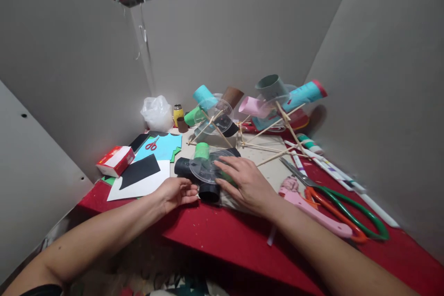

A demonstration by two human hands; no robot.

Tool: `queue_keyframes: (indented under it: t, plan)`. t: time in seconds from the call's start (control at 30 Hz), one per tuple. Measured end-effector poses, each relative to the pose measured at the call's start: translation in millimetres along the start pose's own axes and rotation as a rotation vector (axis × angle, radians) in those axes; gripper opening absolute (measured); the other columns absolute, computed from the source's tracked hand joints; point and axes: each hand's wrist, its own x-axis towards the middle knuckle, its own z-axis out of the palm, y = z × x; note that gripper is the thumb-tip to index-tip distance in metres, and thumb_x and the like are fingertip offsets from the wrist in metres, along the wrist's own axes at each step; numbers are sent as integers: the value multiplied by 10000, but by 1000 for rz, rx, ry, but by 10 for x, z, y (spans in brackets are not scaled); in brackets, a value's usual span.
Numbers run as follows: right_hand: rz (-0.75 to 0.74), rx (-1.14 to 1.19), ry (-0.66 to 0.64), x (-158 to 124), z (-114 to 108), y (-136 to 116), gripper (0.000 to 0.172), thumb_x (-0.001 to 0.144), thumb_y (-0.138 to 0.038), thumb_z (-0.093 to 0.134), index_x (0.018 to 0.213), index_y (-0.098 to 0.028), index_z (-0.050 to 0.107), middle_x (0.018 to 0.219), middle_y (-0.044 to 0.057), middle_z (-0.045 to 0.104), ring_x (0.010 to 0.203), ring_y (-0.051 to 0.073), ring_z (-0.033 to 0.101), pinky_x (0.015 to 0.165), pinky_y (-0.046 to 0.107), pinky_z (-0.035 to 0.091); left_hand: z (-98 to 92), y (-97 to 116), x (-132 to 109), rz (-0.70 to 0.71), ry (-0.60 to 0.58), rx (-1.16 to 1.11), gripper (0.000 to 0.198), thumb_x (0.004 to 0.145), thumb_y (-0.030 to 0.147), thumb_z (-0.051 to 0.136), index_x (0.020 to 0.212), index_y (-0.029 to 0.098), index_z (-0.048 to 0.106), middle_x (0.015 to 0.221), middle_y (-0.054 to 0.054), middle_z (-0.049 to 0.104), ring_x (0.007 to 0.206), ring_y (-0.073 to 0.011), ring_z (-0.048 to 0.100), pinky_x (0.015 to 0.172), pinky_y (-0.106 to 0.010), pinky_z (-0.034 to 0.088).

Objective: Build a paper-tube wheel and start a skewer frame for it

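Observation:
A clear plastic disc (pixel 202 169) lies flat at the table's front, with a green paper tube (pixel 201 151) and several black paper tubes (pixel 209 192) around its rim. Over its right side rests my right hand (pixel 247 184), fingers spread and palm down, partly hiding another green piece. My left hand (pixel 179 191) is beside the front black tube, its fingers loosely bent and apart, with nothing seen in them. Behind stand two wheel-like models on wooden sticks: one clear wheel (pixel 212 122) with blue, brown and green tubes, the other with a grey-green tube (pixel 272 85).
Left are coloured paper sheets (pixel 164 147), small red scissors (pixel 151 144) and a red-and-white box (pixel 118 161). A plastic bag (pixel 157 113) and yellow jar (pixel 178 113) stand behind. Right lie green-orange-handled scissors (pixel 350 208), a pink glue gun (pixel 315 210) and markers (pixel 333 171). Grey walls enclose the red-covered table.

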Motion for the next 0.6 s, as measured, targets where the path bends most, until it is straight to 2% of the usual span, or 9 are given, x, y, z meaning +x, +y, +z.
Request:
queue_keyframes:
  t: [0.13, 0.23, 0.37, 0.6]
  plan:
    - [161, 9, 176, 37, -60, 142, 430, 974, -426, 430, 1221, -136, 628, 1237, 161, 644, 1151, 312, 575, 961, 497, 441, 25, -22, -106, 5, 30, -35, 116, 880, 69, 457, 844, 72, 568, 767, -97, 678, 533, -107, 619, 586, -254, 578]
    - [380, 97, 246, 59, -88, 329, 475, 979, -461, 372, 1205, -132, 631, 1194, 160, 673, 1113, 312, 618, 941, 483, 471, 71, -57, -159, -9, 19, -69, 126, 898, 87, 448, 871, 82, 571, 766, -91, 688, 509, -101, 613, 554, -243, 566]
    - [650, 255, 181, 68, -6, 578, 493, 967, -487, 353, 1217, -151, 614, 1161, 158, 692, 1062, 299, 661, 859, 439, 521, 129, -91, -96, -19, 31, -132, 155, 923, 122, 447, 814, 97, 554, 672, -56, 663, 437, -75, 559, 461, -196, 513]
    - [697, 320, 115, 50, 215, 651, 513, 925, -504, 439, 1241, -133, 600, 1011, 172, 736, 901, 297, 717, 761, 414, 545, 222, -67, 7, -75, -42, -162, 222, 948, 158, 428, 746, 116, 511, 569, 16, 530, 340, -14, 375, 352, -117, 358]
